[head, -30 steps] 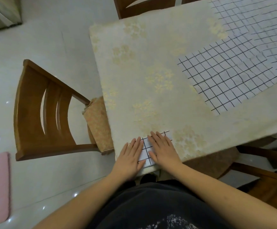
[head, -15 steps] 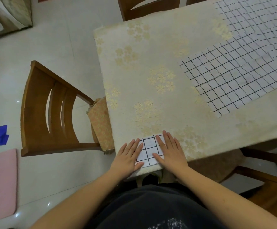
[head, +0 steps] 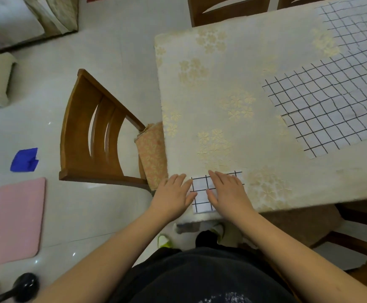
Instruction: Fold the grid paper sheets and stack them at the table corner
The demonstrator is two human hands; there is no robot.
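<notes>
**Paper sheets, thin and floppy, one already folded at the corner**

Paper this light would slide on the smooth tablecloth, so I'd guess pinching an edge or corner was the way to lift it. The folded sheet sat at the near table corner. The left hand lay flat with straight fingers on its left edge, and the right hand pressed flat on its right side. Unfolded sheets lay well apart, overlapping, far right. No containers that I could see.

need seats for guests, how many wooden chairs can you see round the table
4, some only partly in view: one at the table's left side, two backs at the far edge, one at lower right. More may sit outside the frame.
</notes>
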